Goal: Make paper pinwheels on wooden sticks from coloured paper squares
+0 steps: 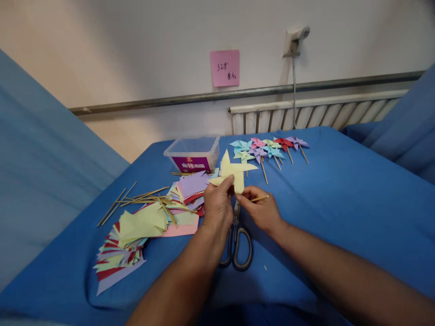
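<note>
Bare forearms [183,276] span the lower edge, closest in. Left hand [219,201]: fingers pinching a pale-yellow folded-paper pinwheel [239,167], held above the blue-cloth-covered bench [333,217]. Right hand [261,206]: fingers curled round a thin tan stick [260,198], tips at the pinwheel's lower blade. Black-handled metal scissors [235,220] lie beneath, between the wrists. Leftward, loose tan sticks [144,199] and fanned multicoloured paper sheets [142,224]; beyond, a clear plastic box with purple label [213,160]. Far side, right of the box: multicoloured paper pinwheels on sticks [258,153].

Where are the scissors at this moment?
In the head view, the scissors lie at lower centre on the cloth, just below the left hand and right hand.
</note>
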`<action>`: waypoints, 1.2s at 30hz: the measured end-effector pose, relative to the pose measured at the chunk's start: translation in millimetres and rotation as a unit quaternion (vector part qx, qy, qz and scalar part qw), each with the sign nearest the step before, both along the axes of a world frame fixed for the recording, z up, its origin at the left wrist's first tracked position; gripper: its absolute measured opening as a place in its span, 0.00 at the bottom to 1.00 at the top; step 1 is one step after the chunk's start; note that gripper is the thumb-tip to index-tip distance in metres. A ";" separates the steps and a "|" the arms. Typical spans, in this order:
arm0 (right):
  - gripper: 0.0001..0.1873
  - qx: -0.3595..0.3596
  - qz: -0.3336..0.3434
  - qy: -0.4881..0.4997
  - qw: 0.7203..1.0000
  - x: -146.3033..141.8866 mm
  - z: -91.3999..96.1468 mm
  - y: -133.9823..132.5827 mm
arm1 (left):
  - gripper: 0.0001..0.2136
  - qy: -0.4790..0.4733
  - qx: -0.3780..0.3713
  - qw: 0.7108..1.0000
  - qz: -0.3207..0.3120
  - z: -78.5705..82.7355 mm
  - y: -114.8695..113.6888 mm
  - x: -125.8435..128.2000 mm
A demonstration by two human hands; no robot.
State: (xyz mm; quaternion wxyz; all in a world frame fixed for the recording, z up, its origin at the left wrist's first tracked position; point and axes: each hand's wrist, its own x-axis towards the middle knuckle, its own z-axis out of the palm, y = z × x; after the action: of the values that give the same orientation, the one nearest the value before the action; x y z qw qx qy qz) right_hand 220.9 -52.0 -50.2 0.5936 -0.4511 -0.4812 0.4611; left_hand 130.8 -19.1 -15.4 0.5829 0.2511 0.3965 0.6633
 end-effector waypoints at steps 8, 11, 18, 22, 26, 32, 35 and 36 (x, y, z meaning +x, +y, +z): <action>0.11 -0.187 0.154 0.191 0.951 7.1 6.7 -4.8 | 0.13 0.008 0.020 1.000 0.019 2.8 2.1 -4.1; 0.10 -0.274 0.284 0.291 0.872 17.2 13.7 -6.4 | 0.13 0.033 0.043 0.998 0.039 4.4 2.7 -6.2; 0.07 -0.284 0.373 0.343 0.814 24.3 13.9 -7.0 | 0.13 0.150 0.112 0.981 0.058 4.0 -0.5 -6.5; 0.10 -0.236 0.332 0.317 0.856 19.8 11.4 -9.7 | 0.12 0.170 0.097 0.980 0.048 2.6 1.9 -9.4; 0.13 -0.176 0.294 0.243 0.907 15.7 12.4 -10.7 | 0.13 0.189 0.058 0.979 0.051 1.6 9.3 -17.7; 0.21 -0.099 0.222 0.075 0.967 11.2 16.7 -10.5 | 0.11 0.339 0.067 0.936 0.070 10.6 9.9 -26.5; 0.20 -0.075 0.170 0.038 0.982 12.1 20.0 -11.2 | 0.08 0.389 0.073 0.916 0.060 17.5 4.1 -24.5; 0.20 -0.071 0.152 0.033 0.985 12.7 20.6 -11.0 | 0.08 0.389 0.074 0.917 0.053 19.0 2.2 -23.3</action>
State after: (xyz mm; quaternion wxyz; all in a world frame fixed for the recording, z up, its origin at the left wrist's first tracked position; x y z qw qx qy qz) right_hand 233.6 -63.0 -29.6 0.4990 -0.3983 -0.4900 0.5935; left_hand 107.6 -16.9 3.6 0.3265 0.5106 0.5543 0.5705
